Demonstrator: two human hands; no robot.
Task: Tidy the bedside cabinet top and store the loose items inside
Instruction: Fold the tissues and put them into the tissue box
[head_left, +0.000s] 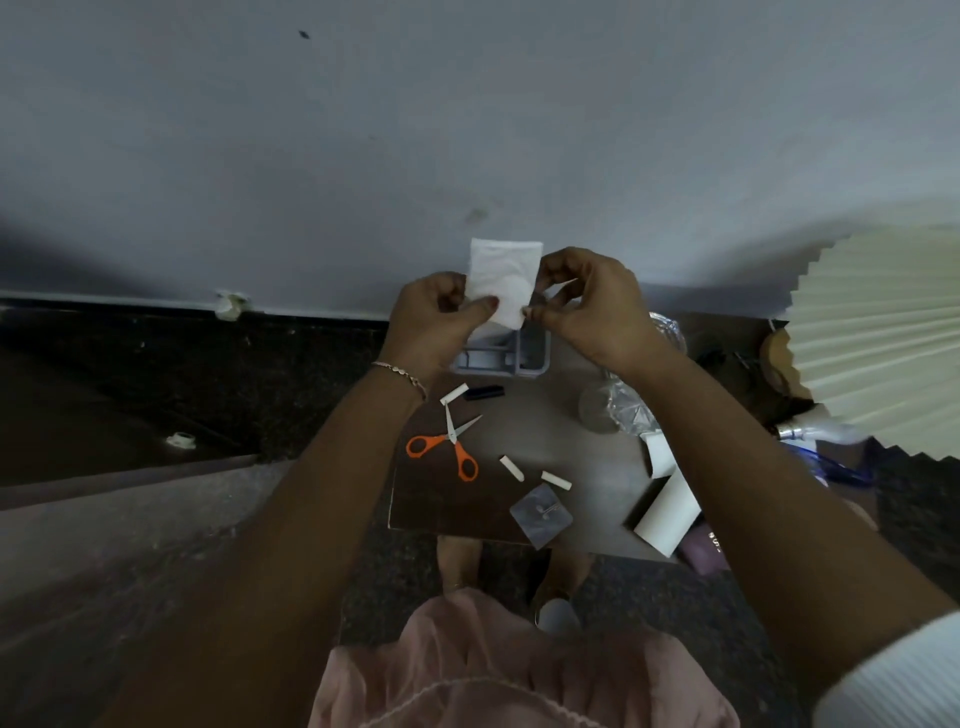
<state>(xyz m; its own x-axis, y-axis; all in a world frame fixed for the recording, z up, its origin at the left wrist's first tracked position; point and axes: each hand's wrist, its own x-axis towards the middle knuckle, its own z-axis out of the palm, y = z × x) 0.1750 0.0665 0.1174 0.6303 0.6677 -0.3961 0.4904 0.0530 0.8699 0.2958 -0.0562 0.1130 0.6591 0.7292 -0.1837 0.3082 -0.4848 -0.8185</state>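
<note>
We see both hands raised above the far edge of the brown surface (540, 431), and together they hold a small white rectangular paper sheet (501, 275). The left hand (434, 317) grips the left side of the sheet, its thumb lying on the front of the sheet and its fingers curled behind. The right hand (587, 306) pinches the lower right corner of the sheet between thumb and fingertip, and its other fingers are bent. The sheet stands upright in the air and touches nothing on the surface.

Under the hands, at the far edge of the surface, stands a grey-blue plastic organiser tray (540, 358), partly hidden by them. Just in front of it lie a short white stick (454, 394) and a small black rectangular piece (484, 392), close to each other. Near the left edge lie the orange-handled scissors (449, 449) with the blades open. Two more short white sticks (511, 467) (556, 480) lie in the middle, just beside each other. A square grey flat packet (540, 514) rests at the near edge and sticks out a little over it. Toward the right edge we see crumpled clear plastic (623, 410) and a white paper box (667, 512), which lies near the near right corner. A cream pleated lampshade (883, 332) fills the right side of the view.
</note>
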